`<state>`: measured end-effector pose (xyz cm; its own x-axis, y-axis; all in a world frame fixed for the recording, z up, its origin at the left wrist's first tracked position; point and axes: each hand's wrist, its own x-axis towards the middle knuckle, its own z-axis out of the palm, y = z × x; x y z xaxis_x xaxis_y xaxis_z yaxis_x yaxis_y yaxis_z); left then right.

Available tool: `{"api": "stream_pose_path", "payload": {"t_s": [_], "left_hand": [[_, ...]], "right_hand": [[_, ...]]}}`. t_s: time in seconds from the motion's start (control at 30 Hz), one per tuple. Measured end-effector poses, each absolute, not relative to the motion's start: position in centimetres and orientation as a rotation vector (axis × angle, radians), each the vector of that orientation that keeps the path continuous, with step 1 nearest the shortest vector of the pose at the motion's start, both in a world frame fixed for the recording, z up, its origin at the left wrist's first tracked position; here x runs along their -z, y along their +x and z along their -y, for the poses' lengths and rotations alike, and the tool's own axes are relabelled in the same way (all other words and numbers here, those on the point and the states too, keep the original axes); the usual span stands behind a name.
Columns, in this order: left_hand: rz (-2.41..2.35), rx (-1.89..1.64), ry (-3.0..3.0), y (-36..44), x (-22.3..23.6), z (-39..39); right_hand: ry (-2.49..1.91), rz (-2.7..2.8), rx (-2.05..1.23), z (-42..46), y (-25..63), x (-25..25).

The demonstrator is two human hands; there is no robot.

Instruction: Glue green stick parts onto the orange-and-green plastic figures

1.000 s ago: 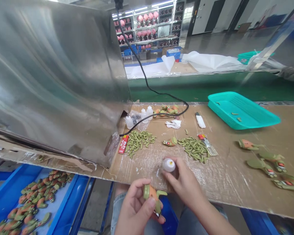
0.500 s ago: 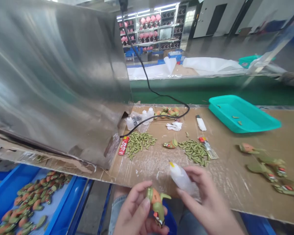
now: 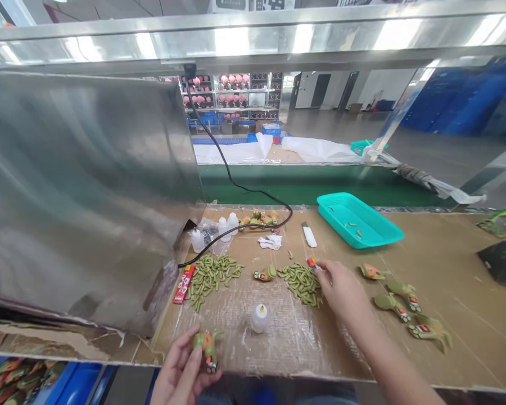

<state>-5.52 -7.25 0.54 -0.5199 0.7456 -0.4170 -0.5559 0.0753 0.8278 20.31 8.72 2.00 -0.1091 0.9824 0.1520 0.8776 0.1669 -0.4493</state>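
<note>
My left hand (image 3: pixel 181 371) is closed round a small green and orange toy animal figure (image 3: pixel 206 344) near the table's front edge. My right hand (image 3: pixel 341 289) reaches over the table, its fingertips closed on a small red-ended packet (image 3: pixel 311 262), mostly hidden under the fingers. Beside that hand lies a pile of small green curved pieces (image 3: pixel 300 283). Between my hands a white squeeze bottle (image 3: pixel 260 320) with a yellow tip stands upright. Another toy figure (image 3: pixel 265 273) lies between the right pile and a second pile of green pieces (image 3: pixel 214 277).
Several toy figures (image 3: pixel 398 310) lie at the right. A teal tray (image 3: pixel 362 239) holds a few green pieces. White bottles (image 3: pixel 223 228) and a black cable (image 3: pixel 253 225) are at the back. A large metal panel (image 3: pixel 80 208) blocks the left; a blue bin (image 3: pixel 78 385) sits below.
The squeeze bottle has left my right hand and stands on the table. My right hand has moved forward to the red-ended packet. My left hand keeps the toy figure. The view has shifted.
</note>
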Motion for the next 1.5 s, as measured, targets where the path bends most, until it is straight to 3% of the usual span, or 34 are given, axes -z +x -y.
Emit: {"api": "stream_pose_path", "payload": {"t_s": [0.27, 0.6, 1.5], "left_hand": [[-1.483, -1.607, 0.324, -5.1, 2.1, 6.9], [-1.489, -1.584, 0.317, -4.7, 1.4, 6.7], [-1.458, -1.524, 0.326, -4.8, 0.9, 6.9]], "right_hand": [[-1.951, 2.125, -0.36, -12.4, 20.3, -2.2], [-1.317, 2.148, -0.946, -2.6, 13.9, -5.2], [-1.422, 2.195, -0.697, -2.6, 12.8, -5.3]]}}
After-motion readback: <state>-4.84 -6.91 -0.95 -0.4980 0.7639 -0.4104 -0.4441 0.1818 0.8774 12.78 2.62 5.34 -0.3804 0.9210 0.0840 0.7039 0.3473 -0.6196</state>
